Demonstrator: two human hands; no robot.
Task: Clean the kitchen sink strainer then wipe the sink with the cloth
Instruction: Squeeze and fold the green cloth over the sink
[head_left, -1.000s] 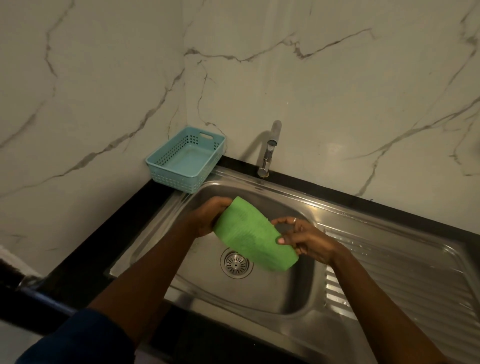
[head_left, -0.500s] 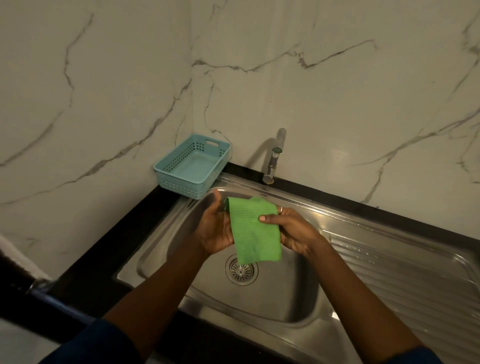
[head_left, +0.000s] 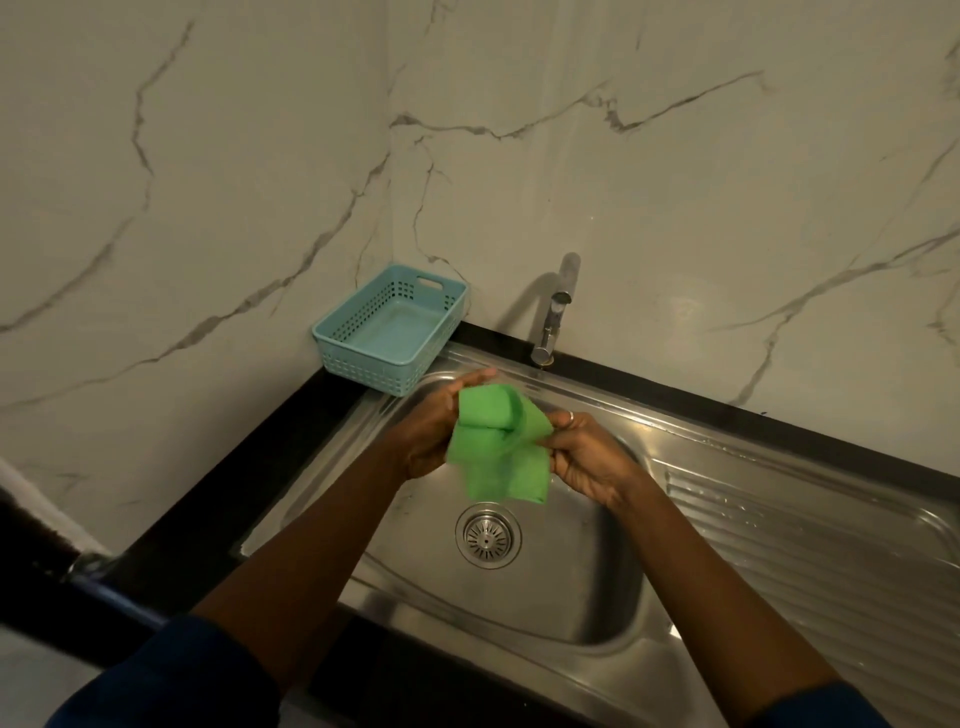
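A green cloth (head_left: 496, 447) hangs folded over the steel sink (head_left: 582, 613), held between both hands above the basin. My left hand (head_left: 434, 431) grips its left side with the fingers curled behind it. My right hand (head_left: 584, 454), with a ring on one finger, pinches the right edge. Directly below the cloth's lower end sits the round metal strainer (head_left: 488, 535) in the drain, uncovered and in place.
A light blue plastic basket (head_left: 389, 327) stands in the back left corner by the marble wall. A chrome tap (head_left: 556, 312) rises behind the basin. The ribbed draining board (head_left: 810, 535) lies to the right. A black counter edge (head_left: 208, 519) borders the sink.
The cloth, first spread wide between the hands, has been folded and bunched into a narrower bundle. Both hands have drawn closer together over the basin.
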